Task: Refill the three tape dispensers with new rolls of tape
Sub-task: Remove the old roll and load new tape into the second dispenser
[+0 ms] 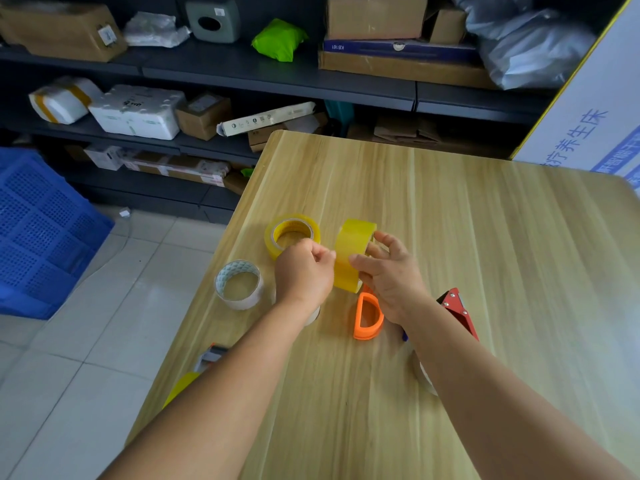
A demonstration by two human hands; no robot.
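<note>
Both my hands are up over the wooden table, working on the same yellow roll of tape. My right hand grips that roll, thumb on its near side and fingers curled round the far rim, holding it upright on edge so its wide band faces left, toward my other hand. My left hand is curled tight against the band, fingertips pinched together at the roll's surface; I judge I am picking at the loose tape end, though the end itself is too fine to see.

What matters next is how the roll sits: its core axis runs roughly left to right, and the hole faces away under my right fingers. An orange dispenser lies flat on the table just below the roll, right beside my right wrist, so the right hand is the nearer one to bring the roll down to it. A red dispenser lies further right, partly behind my right forearm. A third one may be the grey and yellow thing at the table's left edge, mostly hidden by my left arm.

A second yellow roll lies flat just beyond my left hand, and a clear patterned roll lies flat to its left.
</note>
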